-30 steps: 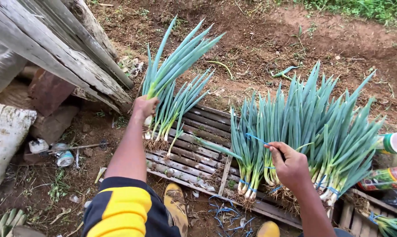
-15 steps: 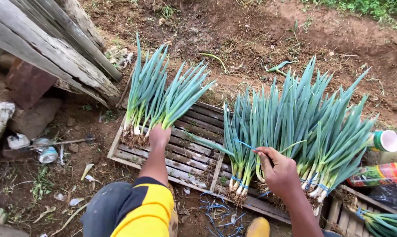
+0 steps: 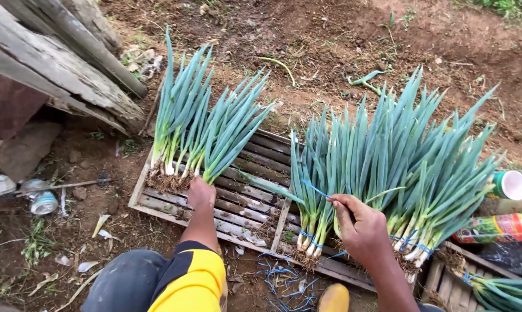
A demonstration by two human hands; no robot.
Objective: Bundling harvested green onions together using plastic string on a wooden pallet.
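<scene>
My left hand (image 3: 201,193) rests at the root end of a loose bunch of green onions (image 3: 200,127) lying on the left end of a slatted wooden pallet (image 3: 246,199). My right hand (image 3: 362,228) pinches a blue tie string (image 3: 314,188) at a row of bundled green onions (image 3: 382,167) spread across the pallet's right side. Those bundles carry blue ties near their white bulbs. My sleeve is yellow and black.
Weathered wooden logs (image 3: 59,63) lie at the upper left. A crushed can (image 3: 43,202) sits on the dirt at left. Loose blue strings (image 3: 278,277) lie below the pallet. A bottle (image 3: 495,227) and a capped container (image 3: 508,185) sit at right.
My left hand set the loose bunch down on the pallet's left end and now rests at its roots. My right hand stayed at the tied bundles.
</scene>
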